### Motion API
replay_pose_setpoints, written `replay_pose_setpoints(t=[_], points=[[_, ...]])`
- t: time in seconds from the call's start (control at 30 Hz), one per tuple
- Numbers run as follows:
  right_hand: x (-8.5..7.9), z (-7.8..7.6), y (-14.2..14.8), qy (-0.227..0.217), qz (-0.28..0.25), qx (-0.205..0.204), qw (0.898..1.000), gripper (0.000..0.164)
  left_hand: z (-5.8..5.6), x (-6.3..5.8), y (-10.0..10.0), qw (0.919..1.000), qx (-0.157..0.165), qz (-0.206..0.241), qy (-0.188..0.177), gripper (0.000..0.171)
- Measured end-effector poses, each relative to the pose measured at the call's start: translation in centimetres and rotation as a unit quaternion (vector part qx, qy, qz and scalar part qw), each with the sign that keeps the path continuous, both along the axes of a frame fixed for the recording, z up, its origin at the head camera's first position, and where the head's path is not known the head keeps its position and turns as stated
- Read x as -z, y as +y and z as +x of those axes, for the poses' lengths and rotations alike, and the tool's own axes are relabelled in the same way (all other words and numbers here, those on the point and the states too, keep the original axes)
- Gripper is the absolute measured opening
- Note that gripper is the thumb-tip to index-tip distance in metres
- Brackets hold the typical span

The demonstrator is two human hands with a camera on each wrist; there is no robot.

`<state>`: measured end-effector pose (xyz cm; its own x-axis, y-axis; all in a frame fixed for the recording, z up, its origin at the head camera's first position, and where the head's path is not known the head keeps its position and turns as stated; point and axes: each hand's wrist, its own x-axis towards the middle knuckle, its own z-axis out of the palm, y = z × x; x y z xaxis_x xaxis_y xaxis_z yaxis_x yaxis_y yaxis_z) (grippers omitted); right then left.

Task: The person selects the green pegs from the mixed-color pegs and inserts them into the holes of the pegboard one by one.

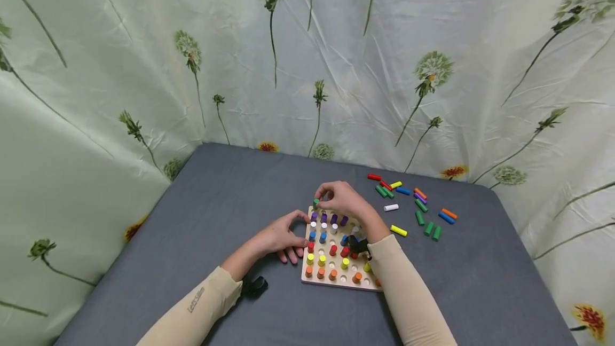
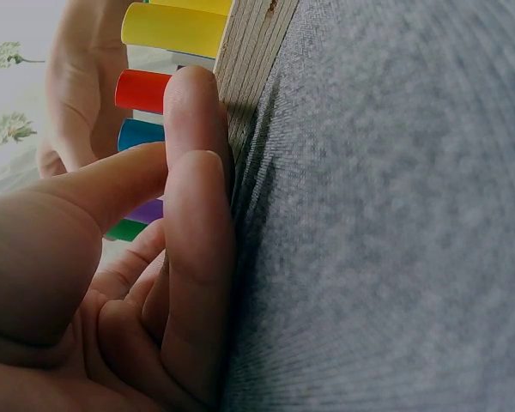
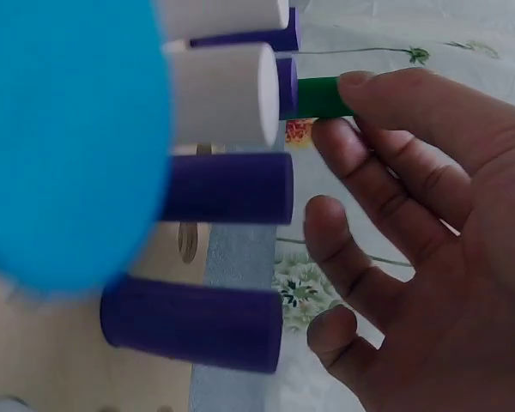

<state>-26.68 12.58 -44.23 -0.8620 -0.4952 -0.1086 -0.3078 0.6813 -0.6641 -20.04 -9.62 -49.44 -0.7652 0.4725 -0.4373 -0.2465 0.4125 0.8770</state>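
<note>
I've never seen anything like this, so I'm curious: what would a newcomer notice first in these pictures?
Probably the wooden board with rows of colourful pegs on the grey table: the right hand pinches a green peg at the board's far left corner, while the left hand touches the left edge. Loose pegs lie scattered on the table to the right, and behind hangs pale cloth printed with dandelions.

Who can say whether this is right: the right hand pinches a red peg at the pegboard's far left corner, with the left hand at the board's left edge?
The colour is wrong: the right wrist view shows the right hand pinching a green peg. The rest holds: far left corner of the pegboard, left hand at its left edge.
</note>
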Motion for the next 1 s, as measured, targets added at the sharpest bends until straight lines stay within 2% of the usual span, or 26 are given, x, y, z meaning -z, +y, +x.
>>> replay_pose_setpoints(t=[0.13,0.33,0.5,0.7,1.0], points=[[0.05,0.06,-0.32,-0.002,0.008,-0.004,1.000,0.008,0.08,0.02,-0.19,0.9999,0.007,0.007,0.008,0.047],[0.21,0.22,-0.97,-0.003,0.025,-0.033,0.999,0.006,0.54,0.28,-0.50,0.9999,0.002,0.013,0.009,0.049],[-0.07,0.35,-0.59,0.001,0.036,-0.021,0.999,0.005,0.51,0.06,-0.03,0.9996,0.012,0.016,0.019,0.051],[0.00,0.47,-0.71,0.012,0.033,-0.026,0.999,0.004,0.50,0.20,0.04,0.9999,0.004,0.011,0.011,0.050],[-0.07,0.49,-0.62,0.006,0.030,-0.027,0.999,0.005,0.38,0.27,0.14,1.0000,0.000,0.008,0.004,0.049]])
